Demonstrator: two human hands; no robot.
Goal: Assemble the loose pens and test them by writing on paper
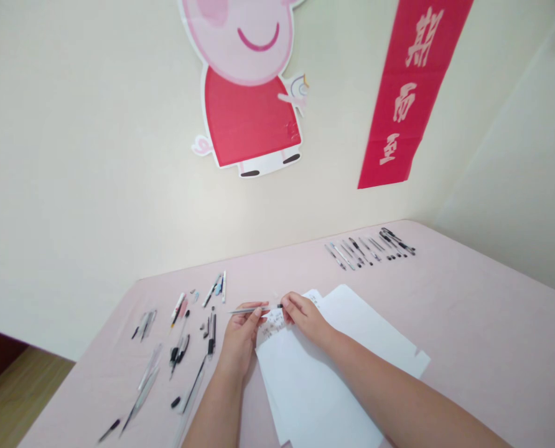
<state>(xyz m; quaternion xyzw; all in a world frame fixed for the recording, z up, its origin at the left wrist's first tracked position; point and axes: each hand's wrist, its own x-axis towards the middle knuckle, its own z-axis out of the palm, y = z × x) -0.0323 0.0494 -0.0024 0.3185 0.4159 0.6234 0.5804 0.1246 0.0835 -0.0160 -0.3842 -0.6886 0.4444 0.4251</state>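
My left hand (241,331) and my right hand (304,314) are raised a little over the pink table (468,323), both pinching one thin pen part (254,308) that lies level between them. The left fingers grip its left half, the right fingers its dark right end. Under the hands lies a stack of white paper sheets (333,367) with small scribbles (274,323) near the top corner. Loose pens and pen parts (184,348) are scattered on the table left of my left hand.
A row of several assembled pens (371,247) lies at the far right of the table by the wall. A cartoon pig cut-out (249,87) and a red banner (410,93) hang on the cream wall. Wooden floor (7,392) shows at the lower left.
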